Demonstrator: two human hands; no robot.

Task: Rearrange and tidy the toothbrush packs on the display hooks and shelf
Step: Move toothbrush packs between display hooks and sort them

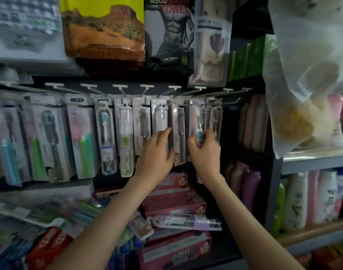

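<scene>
Reaching up at centre frame, the person's left hand grips a dark-edged toothbrush pack hanging from the hooks at twelve o'clock. Just beside it, at three o'clock, the right hand pinches a blue-handled toothbrush pack. A loose pack lies on toothpaste boxes at six o'clock.

**Towels above, toothpaste below, bottles to the right**

Along the top hang a blue checked pack, a yellow pack printed with a desert cliff, a black bath towel pack and a clear pouch holding cream cloth. Green boxes stand just right of the pouch. A cloudy plastic bag fills the upper right corner. Pink toothpaste boxes lie stacked low in the middle, red boxes to their left. Pink and purple bottles stand in shadow, white bottles further right.
</scene>
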